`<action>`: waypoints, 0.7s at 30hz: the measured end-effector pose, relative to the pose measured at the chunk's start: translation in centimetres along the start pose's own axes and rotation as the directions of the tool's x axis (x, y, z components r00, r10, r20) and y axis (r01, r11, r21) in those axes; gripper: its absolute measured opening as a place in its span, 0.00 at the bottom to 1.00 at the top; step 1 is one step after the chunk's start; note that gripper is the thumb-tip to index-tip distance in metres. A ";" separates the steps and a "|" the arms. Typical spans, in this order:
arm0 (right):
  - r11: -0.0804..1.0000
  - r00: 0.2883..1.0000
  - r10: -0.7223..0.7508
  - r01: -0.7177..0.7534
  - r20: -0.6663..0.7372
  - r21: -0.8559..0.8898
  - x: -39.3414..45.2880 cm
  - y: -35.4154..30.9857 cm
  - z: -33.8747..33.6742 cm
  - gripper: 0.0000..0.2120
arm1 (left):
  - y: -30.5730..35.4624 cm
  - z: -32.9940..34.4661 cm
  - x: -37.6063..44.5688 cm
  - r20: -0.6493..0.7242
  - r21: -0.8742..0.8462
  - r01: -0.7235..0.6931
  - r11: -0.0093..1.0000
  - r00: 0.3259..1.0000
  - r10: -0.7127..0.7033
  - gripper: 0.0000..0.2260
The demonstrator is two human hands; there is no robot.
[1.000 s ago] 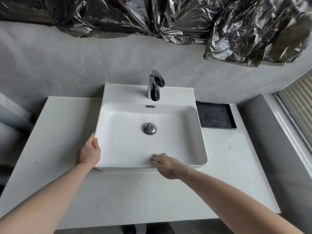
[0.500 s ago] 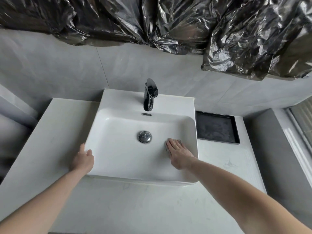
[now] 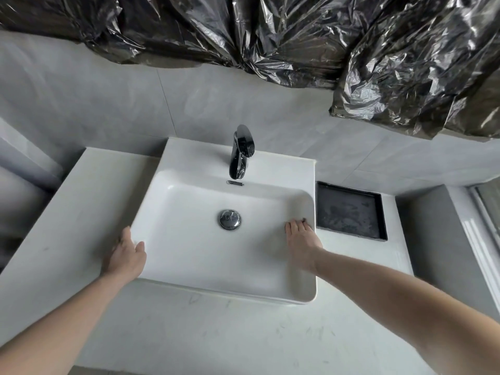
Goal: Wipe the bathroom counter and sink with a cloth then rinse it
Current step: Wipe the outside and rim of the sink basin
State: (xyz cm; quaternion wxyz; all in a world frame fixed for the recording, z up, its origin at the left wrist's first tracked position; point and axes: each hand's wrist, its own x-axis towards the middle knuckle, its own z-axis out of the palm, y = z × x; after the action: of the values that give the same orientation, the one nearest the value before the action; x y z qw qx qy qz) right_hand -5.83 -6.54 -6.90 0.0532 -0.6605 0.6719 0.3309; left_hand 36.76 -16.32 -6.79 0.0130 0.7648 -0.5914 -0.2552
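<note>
A white rectangular sink [image 3: 205, 261] sits on the pale counter [image 3: 189, 334], with a chrome drain plug [image 3: 229, 219] in its floor and a dark chrome faucet [image 3: 240, 152] at the back. My right hand [image 3: 301, 243] lies flat inside the basin against its right wall, fingers straight and pressing down. The cloth is hidden beneath that palm and I cannot make it out. My left hand [image 3: 123, 255] rests on the sink's front-left rim, thumb over the edge and fingers along the outside. No water runs from the faucet.
A shallow black tray [image 3: 350, 212] sits on the counter right of the sink. Crumpled black plastic sheeting [image 3: 297, 36] hangs across the grey tiled wall above. A grey ledge and window frame [image 3: 481, 239] stand at the far right.
My right hand has slid from the basin's front wall past the drain to the right wall. The left hand stays on the front-left rim. The view has tilted upward.
</note>
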 end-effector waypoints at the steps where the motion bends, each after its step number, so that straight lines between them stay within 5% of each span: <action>1: 0.997 0.999 -0.029 0.030 0.014 -0.077 -1.1 0.1 -0.3 0.38 | 0.0 -0.1 0.0 0.007 -0.003 -0.003 1.000 1.000 0.003 0.26; 5: 0.979 0.981 -0.126 0.147 0.145 -0.141 -5.4 -0.6 -2.3 0.25 | -0.2 -0.3 0.1 0.032 -0.018 -0.015 1.000 0.999 0.016 0.26; 9: 0.958 0.932 -0.263 0.222 0.249 0.181 -9.3 -2.9 -3.8 0.17 | -0.4 -0.4 0.0 0.049 -0.016 -0.028 0.999 0.998 0.028 0.26; 11: 0.911 0.920 -0.265 0.141 0.287 0.389 -10.7 -4.0 -3.6 0.14 | -0.3 -0.6 -0.1 0.052 -0.010 -0.033 0.999 0.998 0.033 0.25; 15: 0.728 0.966 -0.148 -0.038 0.211 0.684 -11.5 -5.2 -3.0 0.11 | -0.3 -0.6 0.0 0.042 0.006 -0.046 0.999 0.998 0.046 0.22; 18: 0.631 0.972 -0.201 0.036 0.119 0.775 -11.2 -8.9 -5.7 0.19 | -0.1 -0.7 -0.1 0.015 0.018 -0.051 0.999 0.999 0.051 0.15; 21: 0.516 0.951 -0.309 0.162 0.007 0.841 -10.9 -12.9 -8.3 0.13 | 0.0 -0.8 -0.1 0.008 0.020 -0.065 0.998 0.998 0.065 0.12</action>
State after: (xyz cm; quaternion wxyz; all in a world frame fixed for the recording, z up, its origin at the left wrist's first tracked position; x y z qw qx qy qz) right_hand 10.48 -0.38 0.24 0.4557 -0.6130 0.6453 0.0134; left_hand 37.09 -16.43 -6.06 0.0116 0.7442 -0.6187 -0.2516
